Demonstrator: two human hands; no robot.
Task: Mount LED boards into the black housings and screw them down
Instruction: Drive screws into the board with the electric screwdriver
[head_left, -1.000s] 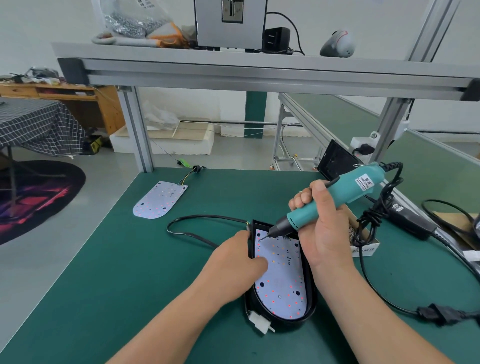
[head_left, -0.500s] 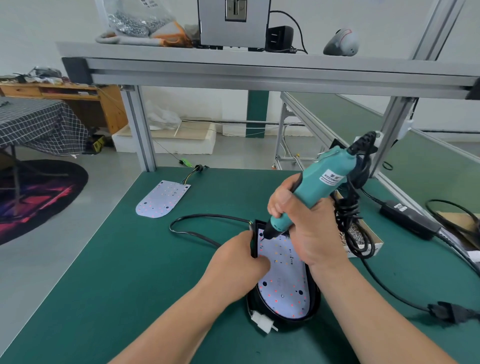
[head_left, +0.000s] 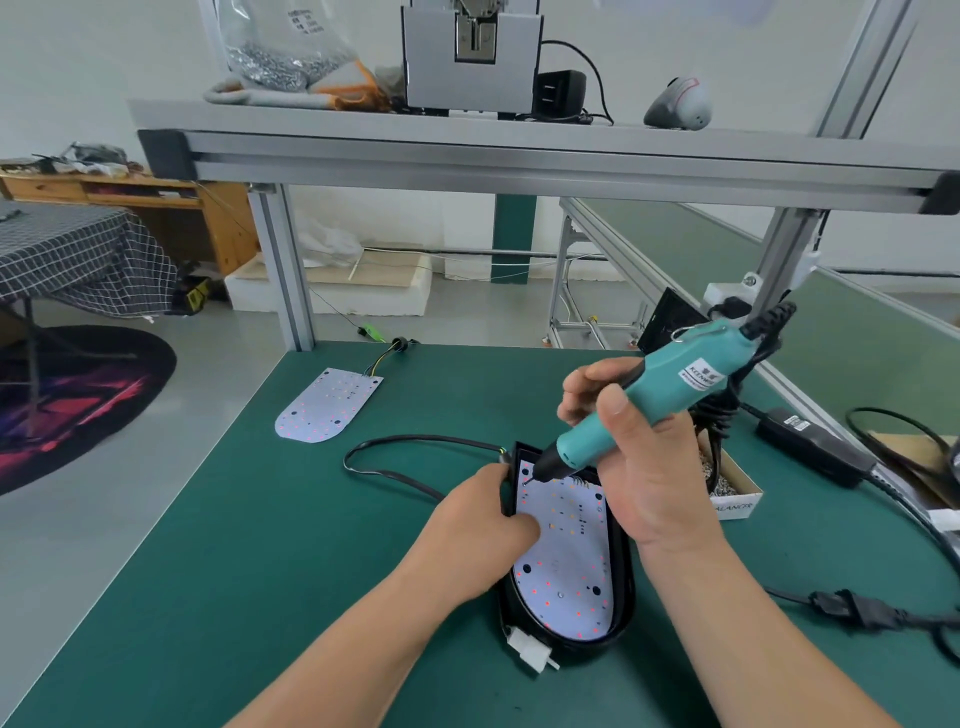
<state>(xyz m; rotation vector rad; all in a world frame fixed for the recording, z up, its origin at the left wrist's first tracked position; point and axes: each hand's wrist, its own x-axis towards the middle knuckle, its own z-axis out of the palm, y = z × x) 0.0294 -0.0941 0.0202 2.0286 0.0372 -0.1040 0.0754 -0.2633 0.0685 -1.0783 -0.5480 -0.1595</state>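
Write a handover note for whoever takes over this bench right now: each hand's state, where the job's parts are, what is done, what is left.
Left hand grips the left wall of the black housing, thumb on the LED board.
Right hand holds the electric screwdriver, bit at the board's far-left corner.
Done: one board seated in the housing.
Left: drive this corner screw and check the rest; screw count cannot be told. The second LED board lies loose far left on the mat, unmounted. The screw box sits right of the housing.
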